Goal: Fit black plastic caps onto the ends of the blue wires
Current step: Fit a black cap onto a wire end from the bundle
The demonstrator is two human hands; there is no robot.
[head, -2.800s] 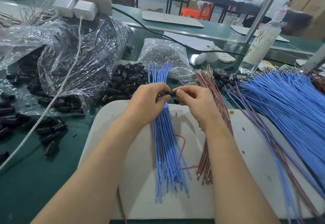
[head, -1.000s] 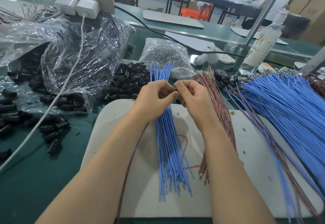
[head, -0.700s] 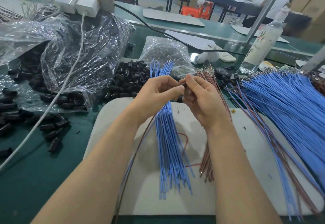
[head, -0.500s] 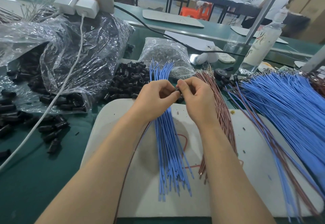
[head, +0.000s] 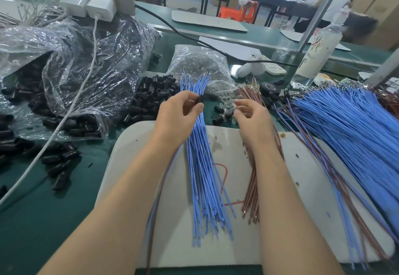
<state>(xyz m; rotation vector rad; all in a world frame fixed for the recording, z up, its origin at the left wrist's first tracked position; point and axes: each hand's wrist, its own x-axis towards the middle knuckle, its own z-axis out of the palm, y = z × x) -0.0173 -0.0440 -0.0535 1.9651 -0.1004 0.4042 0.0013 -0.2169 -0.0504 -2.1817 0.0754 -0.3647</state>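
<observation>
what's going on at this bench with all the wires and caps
A person is working on wires at a green bench. The left hand pinches a black cap above the blue wire bundle lying on the white board. The right hand is apart from it, fingers curled near loose parts; whether it holds anything is unclear.

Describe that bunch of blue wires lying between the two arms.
The blue wires are a loose bunch of thin, plastic-coated strands lying lengthwise on a white board. Their near ends fan out on the board; their far ends, with small metal-looking tips, splay past its far edge in front of a clear bag. The left hand, pinching a black cap, covers the bunch's upper part; whether it touches the wires cannot be told. The right hand is apart from them.
</observation>
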